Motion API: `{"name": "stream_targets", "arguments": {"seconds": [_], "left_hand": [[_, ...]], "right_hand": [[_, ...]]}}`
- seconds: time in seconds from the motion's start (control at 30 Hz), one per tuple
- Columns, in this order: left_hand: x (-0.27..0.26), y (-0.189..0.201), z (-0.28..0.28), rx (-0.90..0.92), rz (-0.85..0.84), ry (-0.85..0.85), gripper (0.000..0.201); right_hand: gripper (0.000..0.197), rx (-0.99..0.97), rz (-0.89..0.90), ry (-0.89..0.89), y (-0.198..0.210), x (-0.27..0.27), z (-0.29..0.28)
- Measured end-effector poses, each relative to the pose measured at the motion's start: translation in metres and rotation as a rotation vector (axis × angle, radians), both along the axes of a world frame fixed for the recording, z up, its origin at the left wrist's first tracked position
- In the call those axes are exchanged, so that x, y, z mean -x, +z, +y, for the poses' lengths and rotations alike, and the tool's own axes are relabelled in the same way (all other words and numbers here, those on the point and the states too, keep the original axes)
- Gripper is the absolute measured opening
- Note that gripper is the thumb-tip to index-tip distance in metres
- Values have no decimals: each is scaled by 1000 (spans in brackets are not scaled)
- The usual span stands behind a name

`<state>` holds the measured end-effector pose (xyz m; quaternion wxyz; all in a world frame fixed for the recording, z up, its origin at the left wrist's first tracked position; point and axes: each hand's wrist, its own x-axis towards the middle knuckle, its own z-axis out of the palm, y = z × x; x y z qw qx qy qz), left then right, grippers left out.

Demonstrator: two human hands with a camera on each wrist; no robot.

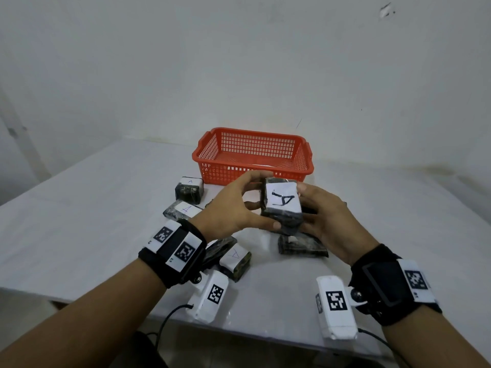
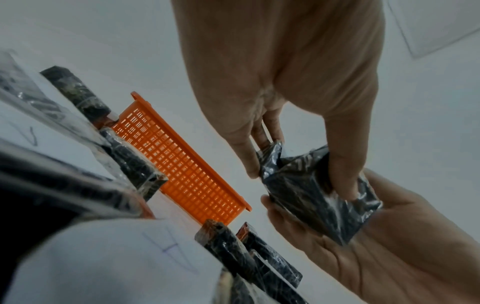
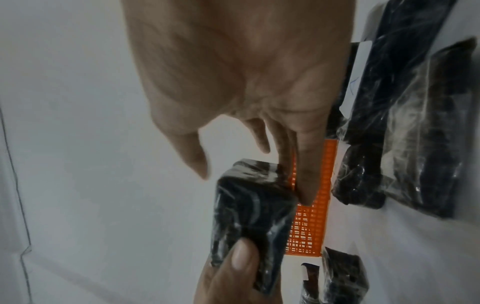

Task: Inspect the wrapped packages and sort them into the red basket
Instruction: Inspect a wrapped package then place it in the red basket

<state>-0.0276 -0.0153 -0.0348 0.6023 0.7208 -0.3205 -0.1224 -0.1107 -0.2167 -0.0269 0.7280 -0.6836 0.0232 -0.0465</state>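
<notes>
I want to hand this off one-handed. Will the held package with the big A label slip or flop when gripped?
The held package is a squared block keeping its shape between the left hand and right hand, so probably stiff. Its glossy, crinkled film wrap may be slippery. Flat faces suggest it won't roll.
</notes>
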Motion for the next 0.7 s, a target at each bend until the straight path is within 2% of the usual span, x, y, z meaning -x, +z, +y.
{"name": "stream_targets", "arguments": {"seconds": [0.1,0.23,0.3,0.37,0.43,0.5,0.6,0.7], "left_hand": [[2,-1,-1,-8,-5,-37,93],[7,7,-6,1,-9,68,52],[5,5,-9,22,-31,106,41],[2,2,-10,52,-57,130,40],[1,2,-9,75,-82,129,43],[3,3,-9,84,-103,93,47],[8,5,-8,88,-142,42,52],[10,6,-6,88,-139,19,55]], "right_hand": [[29,70,4,-66,0,0,0],[34,143,-96,-70,-1,2,0],[40,159,-125,-61,-1,2,0],[45,115,-128,-46,1,2,0],[39,48,-79,-55,5,2,3],[34,64,3,-52,7,2,5],[43,77,114,-3,7,2,6],[38,5,88,17,8,4,6]]}}
